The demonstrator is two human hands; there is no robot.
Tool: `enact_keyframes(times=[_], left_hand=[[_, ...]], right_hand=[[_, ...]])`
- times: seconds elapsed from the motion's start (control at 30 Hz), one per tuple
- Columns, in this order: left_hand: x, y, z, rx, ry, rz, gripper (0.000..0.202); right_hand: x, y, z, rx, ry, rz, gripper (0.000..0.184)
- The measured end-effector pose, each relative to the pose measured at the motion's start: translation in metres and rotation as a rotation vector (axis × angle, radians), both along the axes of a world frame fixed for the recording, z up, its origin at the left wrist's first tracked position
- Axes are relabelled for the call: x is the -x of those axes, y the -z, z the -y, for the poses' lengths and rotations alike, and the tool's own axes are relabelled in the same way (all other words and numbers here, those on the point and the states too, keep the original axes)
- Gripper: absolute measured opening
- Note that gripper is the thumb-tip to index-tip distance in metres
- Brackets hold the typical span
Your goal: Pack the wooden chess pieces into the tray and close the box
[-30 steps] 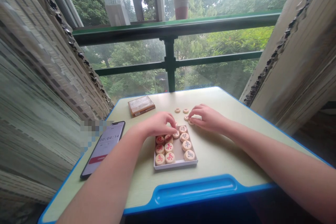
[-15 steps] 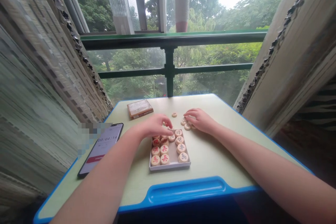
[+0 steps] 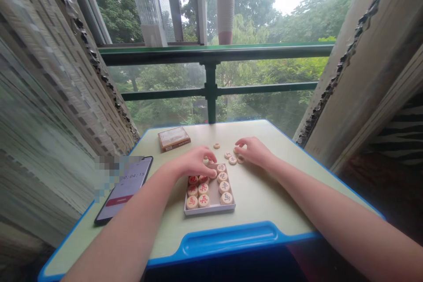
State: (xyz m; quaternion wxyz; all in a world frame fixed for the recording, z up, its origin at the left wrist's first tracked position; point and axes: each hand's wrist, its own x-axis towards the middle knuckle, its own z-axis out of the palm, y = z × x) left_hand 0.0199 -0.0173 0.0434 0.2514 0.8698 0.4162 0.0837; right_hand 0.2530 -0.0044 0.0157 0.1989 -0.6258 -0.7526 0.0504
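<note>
A shallow white box [image 3: 210, 210] holds round wooden xiangqi pieces, red-marked ones [image 3: 203, 188] in two left columns and dark-marked ones [image 3: 224, 186] along the right side. My left hand [image 3: 197, 161] reaches over the far left part of the box, its thumb touching a piece inside and its curved fingers apart from the thumb. It hides some of the far pieces. Right of the box, my right hand [image 3: 254, 152] has its thumb and forefinger closed around the edge of a piece. Loose xiangqi pieces [image 3: 232, 160] lie beside and partly under it.
A single piece [image 3: 216, 145] lies beyond the box. At the back left rests a flat brown box [image 3: 174, 139]. A phone [image 3: 124, 194] with a running timer is on the left. The table [image 3: 264, 211] has a blue rim and front tray, facing a window railing [image 3: 211, 55].
My left thumb has come down onto a piece in the box. My right hand has shifted slightly right, and its fingers have drawn in at a loose piece. The view has moved slightly.
</note>
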Motion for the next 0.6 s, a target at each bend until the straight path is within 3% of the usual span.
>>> enact_keyframes(times=[0.3, 0.6], left_hand=[[-0.0006, 0.0010, -0.0007, -0.029, -0.011, 0.030, 0.033], [0.0033, 0.0048, -0.0093, -0.205, -0.171, 0.166, 0.021]], right_hand=[[0.0030, -0.0008, 0.0027, 0.015, 0.002, -0.026, 0.023], [0.0021, -0.0016, 0.0040, -0.065, -0.017, -0.079, 0.018]])
